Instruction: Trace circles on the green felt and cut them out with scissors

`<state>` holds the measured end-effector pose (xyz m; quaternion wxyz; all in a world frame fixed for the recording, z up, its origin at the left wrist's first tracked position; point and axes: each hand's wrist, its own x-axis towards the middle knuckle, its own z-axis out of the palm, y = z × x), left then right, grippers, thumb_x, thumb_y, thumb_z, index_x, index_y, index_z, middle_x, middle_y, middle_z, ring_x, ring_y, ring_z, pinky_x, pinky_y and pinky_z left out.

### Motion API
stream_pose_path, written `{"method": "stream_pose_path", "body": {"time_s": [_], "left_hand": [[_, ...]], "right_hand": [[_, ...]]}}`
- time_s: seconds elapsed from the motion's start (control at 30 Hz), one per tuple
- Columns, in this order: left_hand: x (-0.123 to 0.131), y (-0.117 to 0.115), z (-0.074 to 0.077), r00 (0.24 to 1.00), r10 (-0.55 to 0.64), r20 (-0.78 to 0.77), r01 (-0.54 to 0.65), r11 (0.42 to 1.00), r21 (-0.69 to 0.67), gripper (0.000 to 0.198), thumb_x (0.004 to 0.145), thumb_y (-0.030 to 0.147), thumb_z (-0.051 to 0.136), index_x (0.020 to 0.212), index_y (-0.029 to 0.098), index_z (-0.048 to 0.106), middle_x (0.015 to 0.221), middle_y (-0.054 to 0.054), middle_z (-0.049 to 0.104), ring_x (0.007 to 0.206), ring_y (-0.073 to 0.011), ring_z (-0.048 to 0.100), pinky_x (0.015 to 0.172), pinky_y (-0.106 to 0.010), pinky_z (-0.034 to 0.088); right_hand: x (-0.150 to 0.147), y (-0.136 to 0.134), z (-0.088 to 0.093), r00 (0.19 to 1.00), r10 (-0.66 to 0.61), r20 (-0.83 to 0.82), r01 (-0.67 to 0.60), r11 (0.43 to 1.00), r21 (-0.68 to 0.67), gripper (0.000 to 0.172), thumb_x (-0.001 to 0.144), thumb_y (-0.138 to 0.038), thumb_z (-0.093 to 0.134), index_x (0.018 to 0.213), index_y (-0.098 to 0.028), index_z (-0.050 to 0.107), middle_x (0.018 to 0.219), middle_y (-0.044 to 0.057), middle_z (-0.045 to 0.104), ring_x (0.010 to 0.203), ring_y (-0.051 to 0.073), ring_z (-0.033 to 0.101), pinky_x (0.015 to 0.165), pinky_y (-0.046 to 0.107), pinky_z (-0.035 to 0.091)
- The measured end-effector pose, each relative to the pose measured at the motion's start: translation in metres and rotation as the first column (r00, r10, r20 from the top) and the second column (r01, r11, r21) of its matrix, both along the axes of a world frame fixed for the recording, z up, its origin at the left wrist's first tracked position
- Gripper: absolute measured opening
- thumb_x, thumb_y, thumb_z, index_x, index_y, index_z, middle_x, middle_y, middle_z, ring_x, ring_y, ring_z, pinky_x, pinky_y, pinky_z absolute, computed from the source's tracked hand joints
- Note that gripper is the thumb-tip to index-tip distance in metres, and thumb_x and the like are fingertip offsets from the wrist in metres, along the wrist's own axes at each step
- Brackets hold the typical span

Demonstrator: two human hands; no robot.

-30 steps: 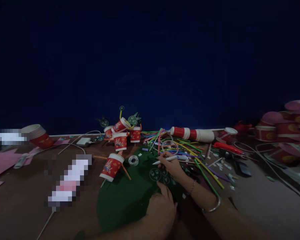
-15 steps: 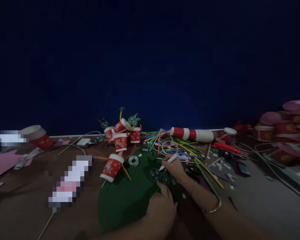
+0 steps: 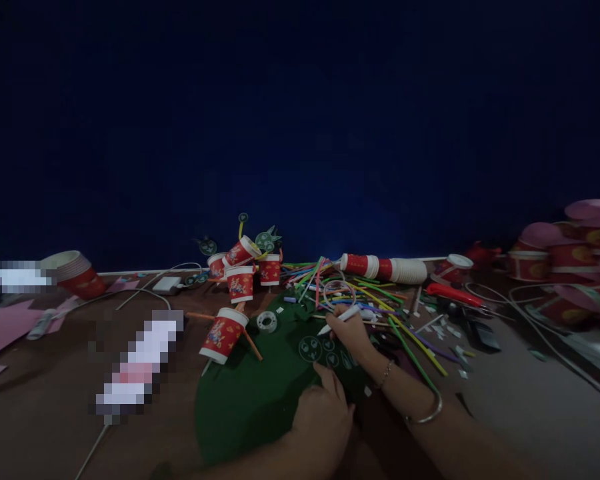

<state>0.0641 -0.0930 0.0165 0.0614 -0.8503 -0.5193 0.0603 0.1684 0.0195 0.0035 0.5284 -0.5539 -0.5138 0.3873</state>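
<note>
A dark green sheet [image 3: 250, 400] lies on the brown table in front of me, with small white circle drawings [image 3: 311, 348] on it. My right hand [image 3: 349, 333] grips a white pen [image 3: 339, 320], its tip down on the sheet beside the drawings. My left hand [image 3: 325, 417] rests on the sheet's near right part, fingers curled, pressing it down. A bangle and a thin bracelet sit on my right wrist.
Red paper cups [image 3: 240, 281] stand and lie behind the sheet, one cup [image 3: 223, 335] on its side at the sheet's left edge. A tape roll [image 3: 267, 321], a heap of coloured straws [image 3: 360, 293], a cup stack [image 3: 385, 269], cables and paper scraps crowd the right.
My right hand has tipped the pen from lying level to pointing down at the sheet and shifted a little right. My left hand has stayed in place.
</note>
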Motion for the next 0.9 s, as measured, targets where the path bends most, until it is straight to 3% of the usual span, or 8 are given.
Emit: {"method": "stream_pose_path", "body": {"time_s": [0.4,0.6,0.9], "left_hand": [[-0.002,-0.002,-0.006,1.0,0.005,0.021,-0.006,0.999,0.05,0.049,0.084,0.038,0.048,0.122,0.007,0.053,0.12,-0.028,0.054,0.061,-0.0217,0.065,0.05,-0.031,0.052],[-0.004,-0.003,-0.002,0.999,0.023,0.033,-0.025,0.998,0.057,0.047,0.083,0.039,0.05,0.119,0.008,0.056,0.116,-0.025,0.057,0.063,-0.021,0.065,0.052,-0.03,0.051],[-0.008,-0.005,0.008,0.997,0.072,-0.004,-0.072,0.997,0.028,0.047,0.083,0.041,0.05,0.117,0.009,0.057,0.118,-0.023,0.056,0.066,-0.0218,0.064,0.055,-0.032,0.052]], "right_hand": [[0.0,0.002,0.002,0.986,0.069,-0.152,-0.061,0.997,0.054,0.029,0.073,-0.038,0.058,0.055,-0.021,0.042,0.043,-0.006,0.047,0.042,0.011,0.046,0.044,0.023,0.033],[-0.002,-0.004,0.011,0.984,0.076,-0.162,-0.062,0.994,0.087,0.026,0.078,-0.045,0.055,0.071,-0.02,0.056,0.055,-0.002,0.059,0.049,0.013,0.051,0.042,0.023,0.032],[0.004,-0.005,0.007,0.995,0.017,-0.093,0.0,0.985,0.172,0.031,0.077,-0.041,0.059,0.057,-0.019,0.05,0.05,-0.003,0.051,0.05,0.011,0.046,0.049,0.022,0.034]]}}
